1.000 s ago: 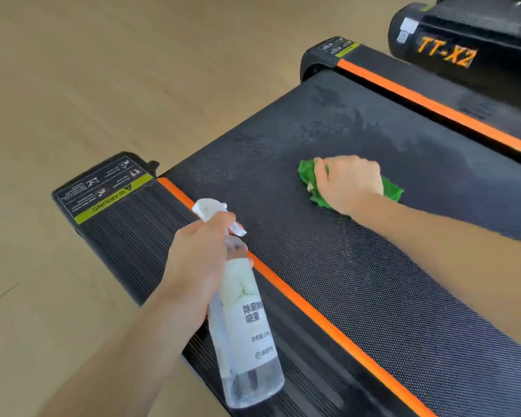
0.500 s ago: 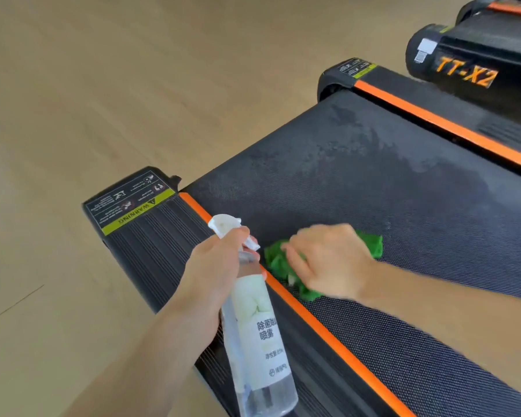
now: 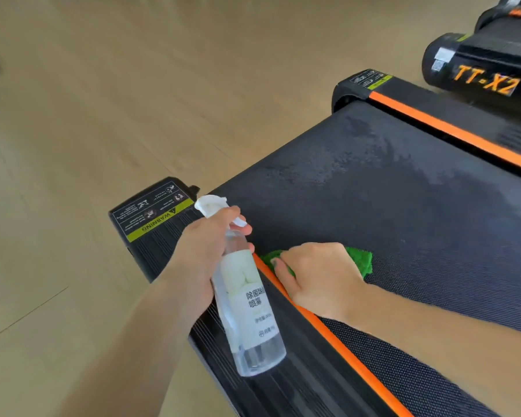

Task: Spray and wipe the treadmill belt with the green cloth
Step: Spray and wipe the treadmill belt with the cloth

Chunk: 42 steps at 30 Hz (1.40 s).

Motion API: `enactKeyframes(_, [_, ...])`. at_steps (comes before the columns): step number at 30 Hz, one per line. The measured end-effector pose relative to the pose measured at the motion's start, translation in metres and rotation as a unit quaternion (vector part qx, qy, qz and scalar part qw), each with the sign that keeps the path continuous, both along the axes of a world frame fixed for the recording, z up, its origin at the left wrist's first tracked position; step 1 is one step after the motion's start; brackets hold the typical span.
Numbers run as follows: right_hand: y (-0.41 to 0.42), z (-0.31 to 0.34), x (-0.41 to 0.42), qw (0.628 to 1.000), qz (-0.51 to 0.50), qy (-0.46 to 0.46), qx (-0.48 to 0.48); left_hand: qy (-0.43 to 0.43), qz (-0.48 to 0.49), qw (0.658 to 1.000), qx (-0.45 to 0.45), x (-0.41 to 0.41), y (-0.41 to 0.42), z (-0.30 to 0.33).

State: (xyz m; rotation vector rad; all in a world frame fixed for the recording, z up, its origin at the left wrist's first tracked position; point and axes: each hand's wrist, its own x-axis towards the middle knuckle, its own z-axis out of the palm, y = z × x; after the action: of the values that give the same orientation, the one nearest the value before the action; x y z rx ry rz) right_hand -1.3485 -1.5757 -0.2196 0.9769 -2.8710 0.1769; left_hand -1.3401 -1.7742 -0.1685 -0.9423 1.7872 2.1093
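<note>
The black treadmill belt (image 3: 373, 182) fills the right of the view, with damp streaks across its far half. My right hand (image 3: 319, 275) holds the crumpled green cloth (image 3: 361, 260) down on the belt at its left edge, beside the near orange stripe (image 3: 337, 344). Most of the cloth is hidden under the hand. My left hand (image 3: 205, 254) grips a clear spray bottle (image 3: 250, 305) with a white trigger head, held above the black ribbed side rail (image 3: 163, 248), its nozzle pointing away to the left.
A warning label (image 3: 154, 218) marks the side rail's end. A second orange stripe (image 3: 451, 133) runs along the belt's far side. Another black machine marked TT-X2 (image 3: 484, 79) stands at the top right. Light wooden floor (image 3: 103, 100) lies to the left.
My right hand has dragged the green cloth from the middle of the belt toward me to its left edge. The left hand keeps the bottle in place. The camera view has shifted.
</note>
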Motion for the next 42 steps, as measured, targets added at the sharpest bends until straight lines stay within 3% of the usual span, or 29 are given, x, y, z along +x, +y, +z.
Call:
enactKeyframes(3, [-0.010, 0.002, -0.029, 0.998, 0.038, 0.051, 0.027, -0.001, -0.020, 0.999, -0.028, 0.002, -0.011, -0.011])
enactKeyframes(8, [-0.060, -0.002, -0.074, 0.986, -0.159, 0.057, 0.000, -0.005, -0.026, 0.999, -0.033, 0.009, -0.012, -0.010])
enactKeyframes(13, [-0.036, 0.004, -0.034, 0.993, -0.119, 0.002, 0.001, 0.009, -0.017, 0.998, -0.060, 0.012, -0.003, 0.020])
enactKeyframes(18, [-0.020, 0.003, -0.001, 0.993, -0.114, -0.022, 0.011, 0.029, 0.075, 0.996, -0.048, 0.022, 0.011, 0.033])
enactKeyframes(23, [-0.023, 0.003, 0.000, 0.991, -0.133, -0.010, 0.008, 0.016, 0.069, 0.995, -0.065, 0.026, 0.011, 0.041])
enactKeyframes(30, [-0.023, 0.004, 0.001, 0.991, -0.136, -0.009, -0.008, 0.024, 0.190, 0.979, -0.065, 0.025, -0.002, 0.040])
enactKeyframes(42, [-0.022, 0.000, 0.000, 0.990, -0.142, -0.005, -0.006, 0.021, 0.211, 0.974, -0.076, 0.018, -0.009, 0.041])
